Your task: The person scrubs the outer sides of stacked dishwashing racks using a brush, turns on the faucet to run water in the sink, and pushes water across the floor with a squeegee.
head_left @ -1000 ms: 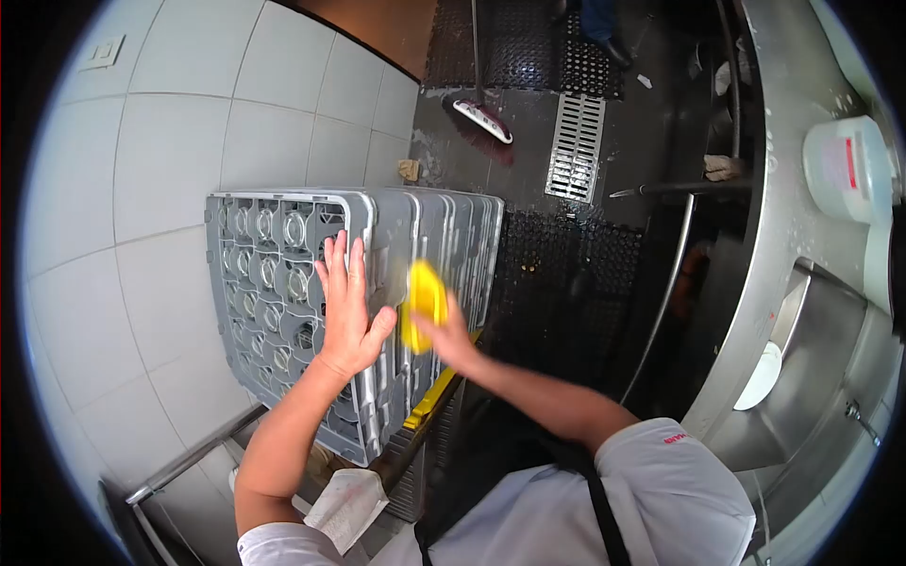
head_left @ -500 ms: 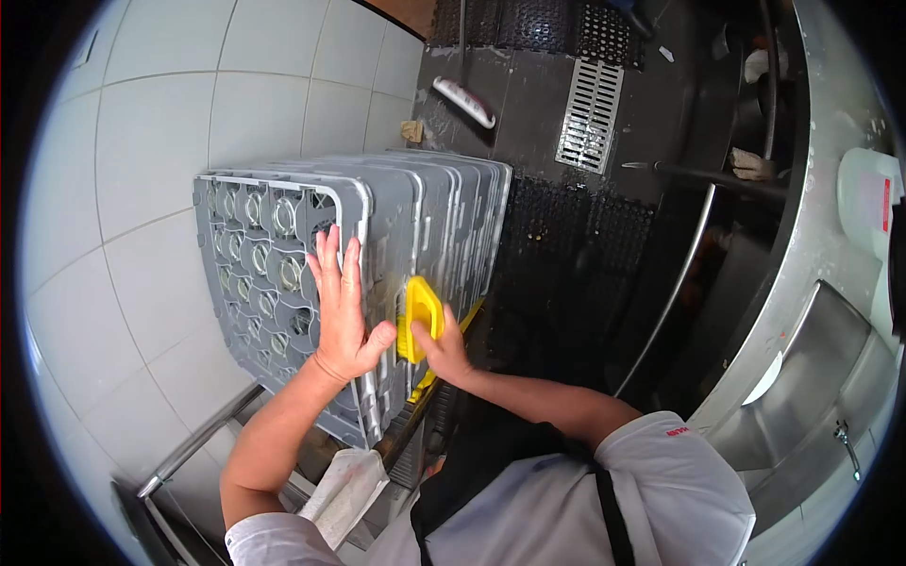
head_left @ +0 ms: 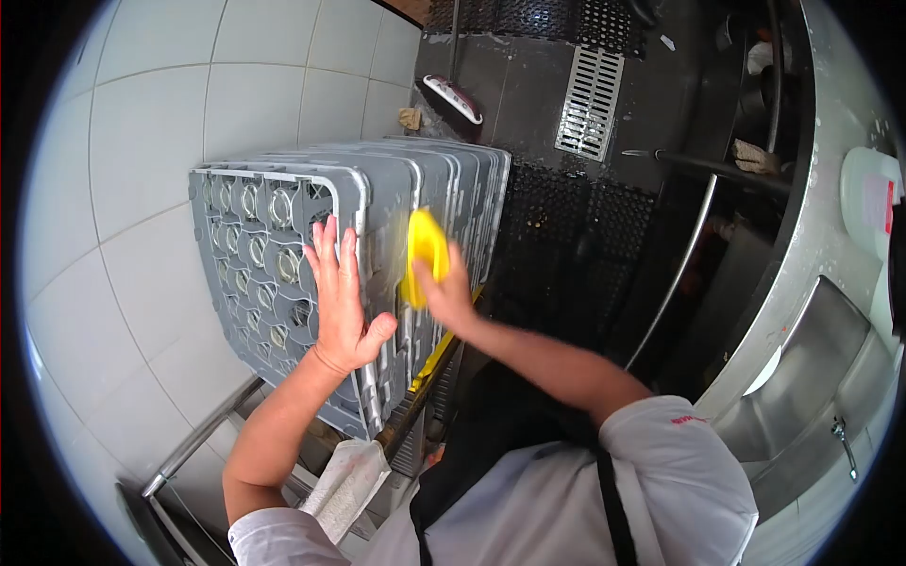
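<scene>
A stack of grey plastic racks [head_left: 382,189] stands beside the tiled wall, with glasses in the cells of the top one. My left hand [head_left: 344,307] lies with fingers spread on the top rack's near right edge, holding nothing. In my right hand [head_left: 445,288] is a yellow brush [head_left: 427,250], held by its handle against or close to the racks' side. The brush is blurred, and its bristles are mostly hidden.
On the right runs a steel counter with a sink [head_left: 816,363] and a white container [head_left: 868,203]. A broom [head_left: 453,99], a floor drain [head_left: 590,104] and black mats [head_left: 613,217] are on the floor ahead. A whitish cloth [head_left: 349,486] hangs below the racks.
My right hand and the yellow brush went down the racks' side, then back up and away from me. My left hand stays on the rack's edge. The view has shifted slightly.
</scene>
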Tool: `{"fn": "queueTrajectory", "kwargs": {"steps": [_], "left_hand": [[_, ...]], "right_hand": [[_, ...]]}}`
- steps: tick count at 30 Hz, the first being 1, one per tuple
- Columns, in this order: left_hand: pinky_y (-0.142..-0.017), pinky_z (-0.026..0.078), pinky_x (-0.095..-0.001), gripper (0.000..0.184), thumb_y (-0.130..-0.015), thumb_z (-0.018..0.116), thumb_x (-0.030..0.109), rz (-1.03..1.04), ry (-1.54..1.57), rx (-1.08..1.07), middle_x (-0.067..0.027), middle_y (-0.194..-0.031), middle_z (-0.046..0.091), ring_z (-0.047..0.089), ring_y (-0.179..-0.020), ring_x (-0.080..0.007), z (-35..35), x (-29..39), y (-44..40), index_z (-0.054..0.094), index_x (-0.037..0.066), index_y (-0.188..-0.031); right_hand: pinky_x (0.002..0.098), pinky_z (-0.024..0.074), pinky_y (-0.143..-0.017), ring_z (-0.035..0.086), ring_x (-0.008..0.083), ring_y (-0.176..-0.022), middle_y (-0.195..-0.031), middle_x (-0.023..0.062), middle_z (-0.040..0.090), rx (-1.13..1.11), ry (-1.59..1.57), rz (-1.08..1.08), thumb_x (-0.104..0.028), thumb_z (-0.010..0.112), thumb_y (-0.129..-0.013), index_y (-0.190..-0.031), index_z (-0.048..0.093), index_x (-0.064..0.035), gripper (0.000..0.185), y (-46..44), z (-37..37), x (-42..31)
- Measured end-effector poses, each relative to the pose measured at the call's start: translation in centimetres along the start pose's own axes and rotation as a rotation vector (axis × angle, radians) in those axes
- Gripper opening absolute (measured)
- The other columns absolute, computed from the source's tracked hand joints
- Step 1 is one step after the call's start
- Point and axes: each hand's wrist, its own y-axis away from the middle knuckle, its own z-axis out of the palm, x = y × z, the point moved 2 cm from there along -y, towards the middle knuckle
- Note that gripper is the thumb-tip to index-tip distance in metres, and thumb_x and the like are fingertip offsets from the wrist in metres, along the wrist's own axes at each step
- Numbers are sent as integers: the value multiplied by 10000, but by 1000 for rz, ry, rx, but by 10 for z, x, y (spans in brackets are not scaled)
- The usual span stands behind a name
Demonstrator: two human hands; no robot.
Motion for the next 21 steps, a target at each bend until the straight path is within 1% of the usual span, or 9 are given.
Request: {"fn": "queueTrajectory", "kwargs": {"steps": [3,7,10,11,13,15,17,19,21], "left_hand": [[-1169,-43,-637,1083,-897,376,787,-4,-5,9,-313,-1623,102,56,-1503,-515,1,0,-1,148,-22,-1580],[-1172,-43,-632,1094,-893,377,791,-2,-4,6,-302,-1630,98,52,-1510,-498,1,-1,0,133,-24,-1582],[-1175,-47,-625,1107,-890,374,795,4,12,24,-296,-1633,93,47,-1514,-489,1,-3,1,121,-32,-1580],[-1176,-49,-623,1111,-889,372,796,7,9,23,-295,-1634,92,46,-1515,-488,2,-4,0,117,-36,-1579],[-1177,-52,-619,1117,-888,368,798,-6,11,19,-294,-1635,90,44,-1515,-487,3,-3,4,110,-42,-1578],[-1179,-56,-616,1121,-887,363,799,-27,2,31,-295,-1634,89,43,-1515,-489,3,-2,2,105,-46,-1577],[-1205,-29,-561,1065,-926,340,742,8,-45,23,-282,-1642,84,23,-1527,-458,3,1,6,63,-54,-1578],[-1206,-30,-559,1067,-925,341,743,25,-43,25,-283,-1642,81,20,-1527,-459,1,1,0,63,-54,-1578],[-1207,-32,-554,1068,-925,345,738,37,-36,29,-286,-1642,76,16,-1530,-451,1,-1,1,56,-59,-1576]], "right_hand": [[372,499,-687,643,223,-766,-858,123,650,31,18,-16,-257,687,-945,-1000,521,-18,296,-74,-5,-37],[368,522,-730,673,231,-829,-939,110,678,3,-22,62,-225,661,-958,-1103,516,-10,297,-27,-5,-33],[388,492,-944,655,255,-1030,-1106,135,655,-254,-69,36,-158,699,-918,-1331,488,3,491,59,-2,-23],[392,483,-954,646,278,-1049,-1088,136,650,-307,179,-240,-180,721,-902,-1321,497,-5,506,64,1,-42],[397,503,-895,651,293,-1015,-1042,143,645,-102,50,-181,-216,718,-908,-1241,523,-17,435,34,21,-53],[389,517,-690,659,256,-798,-895,135,652,105,24,-86,-237,681,-939,-1057,515,-29,291,-36,20,-81],[385,527,-651,666,241,-724,-810,126,659,61,25,-148,-247,687,-937,-1038,519,-20,300,-86,15,-105],[370,538,-673,688,245,-777,-868,136,683,-25,37,-102,-246,681,-943,-1119,525,2,342,-51,14,-91],[387,523,-870,673,269,-1001,-1124,202,663,-72,61,-196,-254,673,-951,-1287,474,51,496,13,22,-60]]}}
